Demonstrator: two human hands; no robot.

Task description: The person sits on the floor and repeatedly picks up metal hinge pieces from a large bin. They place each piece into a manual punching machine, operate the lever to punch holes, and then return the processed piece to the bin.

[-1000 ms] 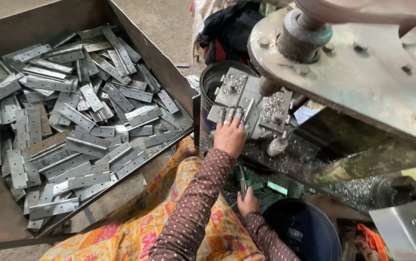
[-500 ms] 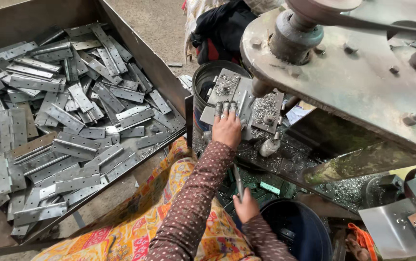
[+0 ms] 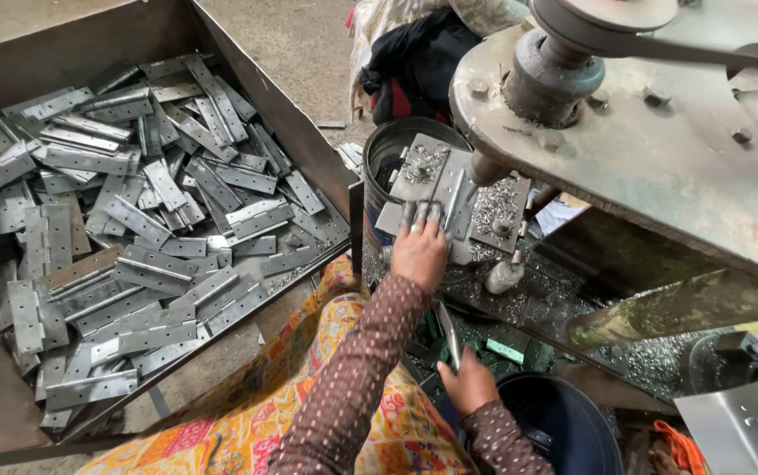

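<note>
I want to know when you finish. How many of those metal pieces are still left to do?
Lots are left: the bin is heaped with hinges. In hand: the left hand presses a hinge on the jig under the drill; the right hand holds a rod. Shavings show drilling happened; no finished pile shows.

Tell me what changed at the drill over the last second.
Little changed. The left hand stays pressed on the hinge plate under the drill; the right hand keeps holding a thin metal piece above the blue tub. Neither grasped or released anything. Only the camera shifted. The bin of hinges is unchanged.
</note>
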